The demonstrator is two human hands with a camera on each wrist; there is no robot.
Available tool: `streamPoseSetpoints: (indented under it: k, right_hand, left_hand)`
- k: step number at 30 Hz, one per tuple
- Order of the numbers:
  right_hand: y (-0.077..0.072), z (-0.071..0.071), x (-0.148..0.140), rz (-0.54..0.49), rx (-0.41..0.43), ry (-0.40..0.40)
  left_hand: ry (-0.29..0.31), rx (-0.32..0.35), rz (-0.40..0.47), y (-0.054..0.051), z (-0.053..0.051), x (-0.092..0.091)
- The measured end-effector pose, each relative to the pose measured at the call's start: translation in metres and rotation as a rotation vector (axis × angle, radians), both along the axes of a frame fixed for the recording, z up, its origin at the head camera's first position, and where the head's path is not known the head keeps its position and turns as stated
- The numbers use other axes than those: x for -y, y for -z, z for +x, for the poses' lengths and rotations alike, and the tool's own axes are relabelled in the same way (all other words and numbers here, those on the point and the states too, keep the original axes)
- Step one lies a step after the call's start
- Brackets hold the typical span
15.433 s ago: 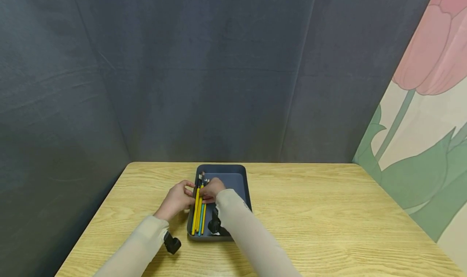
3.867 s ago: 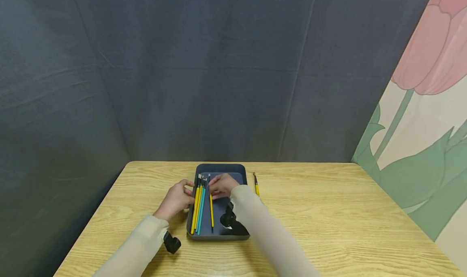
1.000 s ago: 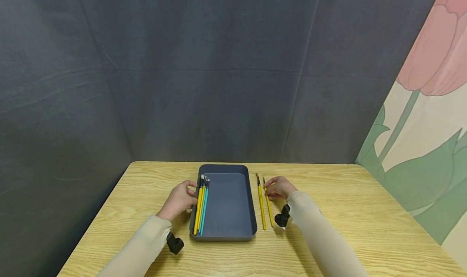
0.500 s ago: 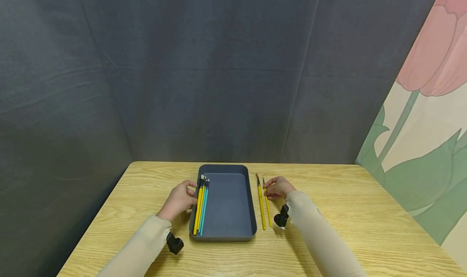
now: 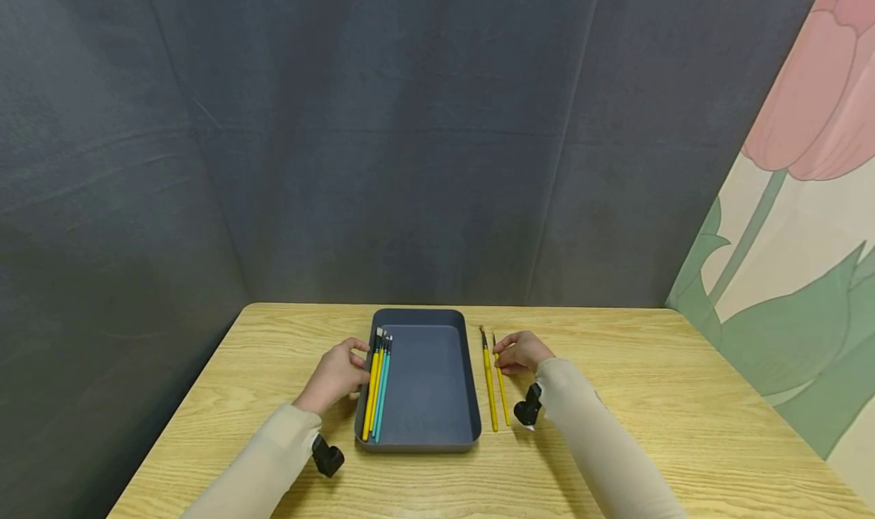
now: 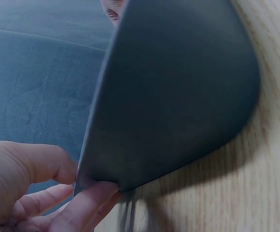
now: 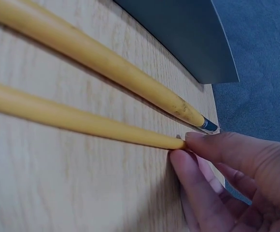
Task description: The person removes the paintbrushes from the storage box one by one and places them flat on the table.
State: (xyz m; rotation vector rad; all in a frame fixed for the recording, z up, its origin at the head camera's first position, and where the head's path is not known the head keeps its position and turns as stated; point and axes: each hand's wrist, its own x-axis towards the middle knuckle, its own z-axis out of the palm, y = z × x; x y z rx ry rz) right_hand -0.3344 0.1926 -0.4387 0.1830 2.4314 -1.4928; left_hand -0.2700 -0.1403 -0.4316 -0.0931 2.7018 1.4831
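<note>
A dark grey rectangular tray (image 5: 431,382) lies on the table. My left hand (image 5: 335,378) holds its left rim; in the left wrist view the fingers (image 6: 89,198) pinch the tray wall (image 6: 178,87). Several paintbrushes (image 5: 378,390) with yellow and teal handles lie along the tray's left side, bristles at the far end. On the table right of the tray lie a thicker yellow paintbrush (image 5: 490,386) and a thinner yellow paintbrush (image 5: 503,401), roughly side by side. My right hand (image 5: 522,352) pinches the thinner one between thumb and finger near its ferrule, as the right wrist view shows (image 7: 106,124).
Pale wood-grain table (image 5: 649,412) extends on both sides of the tray. A dark grey curtain (image 5: 410,139) hangs behind the far edge and on the left. At the right stands a wall covering with a pink tulip (image 5: 800,93).
Since the oldest frame, two yellow paintbrushes have come out of the tray onto the table at its right. The left hand has stayed at the rim. Over the last second almost nothing moves.
</note>
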Motion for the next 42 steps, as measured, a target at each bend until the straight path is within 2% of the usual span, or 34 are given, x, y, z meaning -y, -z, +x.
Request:
streamPoseSetpoints:
  k: [10,18,24,32,42]
  right_hand:
    - [-0.003,0.002,-0.002,-0.04,-0.006,-0.026]
    - [-0.002,0.0,-0.002,-0.02,0.0,-0.023]
    - [-0.007,0.0,-0.005,-0.059,0.001,-0.043]
    - [-0.028,-0.003,-0.001,-0.18,-0.034,-0.137]
    - [-0.064,0.005,0.04,-0.286,-0.04,-0.199]
  left_hand:
    - [-0.009,0.008,0.01,0.0,0.0,0.0]
    - [-0.016,0.022,0.012,0.0,0.0,0.0]
    - [-0.017,0.025,0.007,-0.001,0.0,0.0]
    - [-0.018,0.019,0.001,0.0,-0.001,-0.001]
    - [-0.006,0.0,0.014,0.0,0.0,-0.001]
